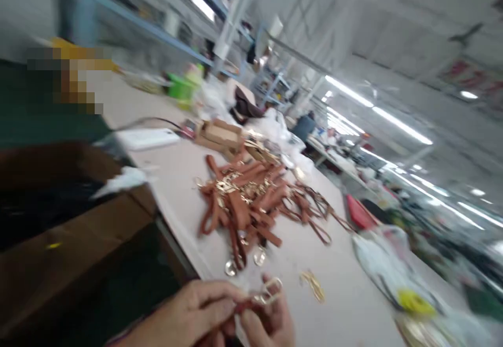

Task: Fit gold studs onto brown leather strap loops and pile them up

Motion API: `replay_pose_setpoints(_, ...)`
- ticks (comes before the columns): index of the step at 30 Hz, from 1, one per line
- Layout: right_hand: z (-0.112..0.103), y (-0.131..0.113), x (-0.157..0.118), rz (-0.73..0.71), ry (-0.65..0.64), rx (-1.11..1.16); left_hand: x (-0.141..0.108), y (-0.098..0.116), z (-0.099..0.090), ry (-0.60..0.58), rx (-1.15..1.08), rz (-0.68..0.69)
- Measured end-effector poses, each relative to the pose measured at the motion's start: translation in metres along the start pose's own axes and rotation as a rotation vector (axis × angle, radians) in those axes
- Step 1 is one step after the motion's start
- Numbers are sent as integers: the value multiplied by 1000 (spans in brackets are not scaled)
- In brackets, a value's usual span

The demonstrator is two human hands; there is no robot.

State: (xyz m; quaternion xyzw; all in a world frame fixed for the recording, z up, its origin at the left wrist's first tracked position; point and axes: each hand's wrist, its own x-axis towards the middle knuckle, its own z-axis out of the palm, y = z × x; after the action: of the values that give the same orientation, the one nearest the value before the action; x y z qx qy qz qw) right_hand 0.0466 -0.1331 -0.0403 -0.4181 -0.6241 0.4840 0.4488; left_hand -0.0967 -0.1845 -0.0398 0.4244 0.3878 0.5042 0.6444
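Both of my hands are closed on one brown strap (244, 305) at the bottom of the head view. My left hand (196, 307) pinches it from the left, fingers pressed together. On the other side, my right hand (277, 318) grips its end beside a pale gold metal clasp (269, 292), which juts up over the fingers. Motion blur hides the clasp's exact shape. Just beyond my hands lies a tangled pile of brown straps (239, 208) with gold metal fittings. Several gold-coloured pieces (313, 285) lie on the table (338, 305) to the right.
Behind the pile stand an open cardboard box (220, 134) and white plastic bags (271, 127). A white flat object (147, 138) rests near the table's left edge. Below that edge is a large open carton (78, 226). Plastic bags (385, 263) line the right side. Another person (73, 74) is at far left.
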Motion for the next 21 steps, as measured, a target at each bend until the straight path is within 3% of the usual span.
replay_pose_setpoints(2,-21,-2,-11,69,13,78,13,-12,2,57,-169,-181)
replay_pose_setpoints(5,-53,5,-12,94,59,41,28,-23,5,129,-227,-279)
replay_pose_setpoints(9,-120,27,-10,45,297,-410,34,-25,12,170,-199,-412)
replay_pose_setpoints(13,-181,49,6,-60,321,-822,40,-27,16,145,-227,-433)
replay_pose_setpoints(16,-195,56,29,-76,257,-895,45,-25,17,132,-223,-418)
replay_pose_setpoints(21,-179,56,67,-106,161,-954,54,-13,23,147,-182,-410)
